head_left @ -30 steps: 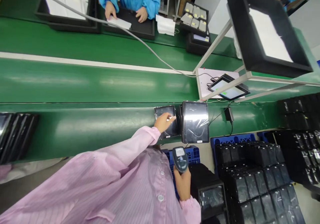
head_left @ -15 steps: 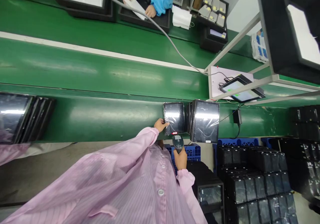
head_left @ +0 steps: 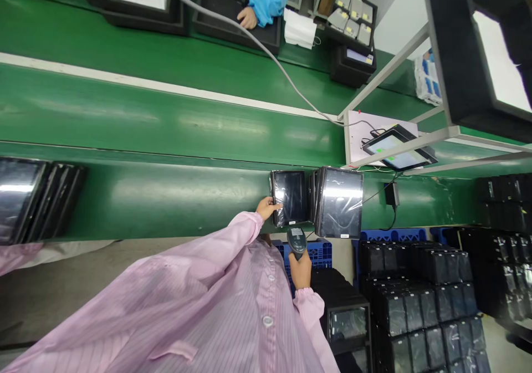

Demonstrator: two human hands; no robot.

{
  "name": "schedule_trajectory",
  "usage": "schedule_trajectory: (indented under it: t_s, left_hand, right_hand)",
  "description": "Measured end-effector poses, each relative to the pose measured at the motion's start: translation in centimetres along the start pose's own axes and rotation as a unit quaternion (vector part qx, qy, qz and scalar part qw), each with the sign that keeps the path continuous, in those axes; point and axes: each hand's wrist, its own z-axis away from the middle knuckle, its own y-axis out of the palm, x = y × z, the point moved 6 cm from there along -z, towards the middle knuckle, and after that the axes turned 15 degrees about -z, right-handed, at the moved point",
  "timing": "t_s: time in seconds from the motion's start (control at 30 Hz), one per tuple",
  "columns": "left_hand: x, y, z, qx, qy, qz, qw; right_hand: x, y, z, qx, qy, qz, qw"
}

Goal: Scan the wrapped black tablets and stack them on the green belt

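My left hand (head_left: 267, 207) grips the left edge of a dark tablet (head_left: 293, 195) wrapped in clear film, thumb on top of the screen. A small white label shows along the tablet's near edge. In my right hand (head_left: 301, 267) is a handheld barcode scanner (head_left: 296, 241), its head just below that label and apart from the tablet. Right beside the tablet stands a stack of film-wrapped tablets (head_left: 341, 202), the top one also carrying a label.
More tablets (head_left: 20, 195) lean together at the bench's left end. A lit display (head_left: 394, 147) stands under a metal frame (head_left: 399, 151). Across the green bench (head_left: 187, 195), a co-worker's hand (head_left: 247, 18) rests at a black tray (head_left: 220, 15). Stacked black units (head_left: 407, 312) fill the lower right.
The red scanner light on the tablet's label is gone. My scanner has dropped slightly away from the tablet. Across the bench, the co-worker's white item and one hand have left view.
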Motion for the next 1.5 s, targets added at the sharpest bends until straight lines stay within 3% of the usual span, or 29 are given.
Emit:
schedule_trajectory:
  t_s: [0.1,0.17,0.23,0.3,0.43,0.53,0.7,1.5]
  left_hand:
    - [-1.1,0.3,1.3,0.038,-0.006,0.056,0.998]
    - [-1.4,-0.9,2.2,0.051,-0.007,0.086,0.995]
    - [-1.0,-3.5,2.9,0.061,-0.004,0.117,0.991]
    - [0.3,-7.2,3.4,0.054,-0.002,0.138,0.989]
    - [4.6,-14.9,3.1,-0.012,-0.036,0.128,0.991]
    - [7.6,-17.3,2.1,-0.028,-0.077,0.135,0.987]
    - [9.2,-17.3,0.6,-0.051,-0.082,0.165,0.982]
    - [10.2,-17.2,-0.1,-0.032,-0.074,0.169,0.982]
  right_hand:
    - [0.2,-0.4,0.7,-0.002,-0.006,-0.024,1.0]
    - [0.1,-0.5,1.1,0.002,-0.006,-0.039,0.999]
    - [-0.2,-0.5,1.1,0.001,-0.005,-0.046,0.999]
    - [-0.6,-0.4,0.7,-0.001,-0.004,-0.035,0.999]
    - [-1.4,0.2,-0.7,-0.009,0.0,0.005,1.0]
    - [-1.6,0.7,-1.8,-0.006,-0.007,0.026,1.0]
    - [-1.8,1.6,-2.7,-0.003,-0.006,0.054,0.999]
    - [-1.9,2.2,-2.5,-0.011,0.005,0.043,0.999]
